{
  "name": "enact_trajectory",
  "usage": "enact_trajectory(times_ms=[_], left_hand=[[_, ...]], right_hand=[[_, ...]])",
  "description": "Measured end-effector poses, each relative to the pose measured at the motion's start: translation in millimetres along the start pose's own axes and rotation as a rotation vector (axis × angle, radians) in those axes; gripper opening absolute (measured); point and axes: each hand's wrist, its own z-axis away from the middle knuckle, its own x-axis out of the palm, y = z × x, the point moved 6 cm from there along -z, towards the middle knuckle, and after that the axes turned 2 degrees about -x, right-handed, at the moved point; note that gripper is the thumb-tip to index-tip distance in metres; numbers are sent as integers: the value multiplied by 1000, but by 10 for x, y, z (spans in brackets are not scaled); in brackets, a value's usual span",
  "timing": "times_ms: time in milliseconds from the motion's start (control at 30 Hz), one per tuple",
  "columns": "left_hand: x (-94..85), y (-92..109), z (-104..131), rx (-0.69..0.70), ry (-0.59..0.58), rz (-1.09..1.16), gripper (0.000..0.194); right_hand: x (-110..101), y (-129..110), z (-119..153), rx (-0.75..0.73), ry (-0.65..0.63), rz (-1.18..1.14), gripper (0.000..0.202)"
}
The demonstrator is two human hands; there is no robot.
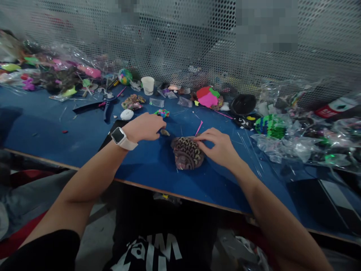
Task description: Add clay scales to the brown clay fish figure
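Note:
A dark brown clay model [188, 160] lies on the blue table, its upper face covered with rows of small pale curls and curved bands below. My right hand [218, 146] touches its upper right edge with thumb and forefinger pinched together; whatever sits between the tips is too small to make out. To the left, my left hand [145, 126], with a white watch on the wrist, hovers low over the table. Its fingers are bent and somewhat apart, close to a small tan clay lump [165, 132]. A pink stick tool [199, 128] stands just behind the model.
Pliers-like dark shears [108, 107] lie at the left, near a white oval object [126, 114]. A paper cup [148, 86] stands at the back by a perforated metal screen [180, 41]. Bagged clay pieces [299, 146] crowd the right side. The table's front edge [180, 195] runs before my body.

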Motion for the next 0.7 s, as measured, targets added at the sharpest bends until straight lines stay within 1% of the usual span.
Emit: enact_trajectory(times_ms=[33, 100, 167, 300, 367, 433, 533, 600, 700], left_hand=[[41, -52, -5, -1, -55, 17, 30], [97, -90, -40, 19, -99, 53, 32], [122, -78, -92, 51, -76, 98, 33], [142, -17, -164, 104, -23, 168, 30], [100, 20, -186, 91, 54, 211, 29], [25, 101, -202, 92, 170, 285, 30], [-71, 330, -203, 175, 331, 386, 26], [-93, 500, -190, 221, 391, 386, 23], [-90, 698, -154, 250, 435, 380, 21]], right_hand=[[-10, -14, -4, -6, 34, -4, 17], [-30, -39, -12, -18, 96, -13, 17], [-40, -59, -18, -30, 135, -22, 17], [-19, -82, -22, -32, 140, -28, 16], [-12, -84, -21, -20, 146, -39, 15], [-16, -83, -20, -1, 164, -60, 17], [-44, -93, -18, 8, 207, -80, 26], [-68, -116, -14, -13, 243, -73, 26], [-86, -160, 3, -51, 288, -39, 20]])
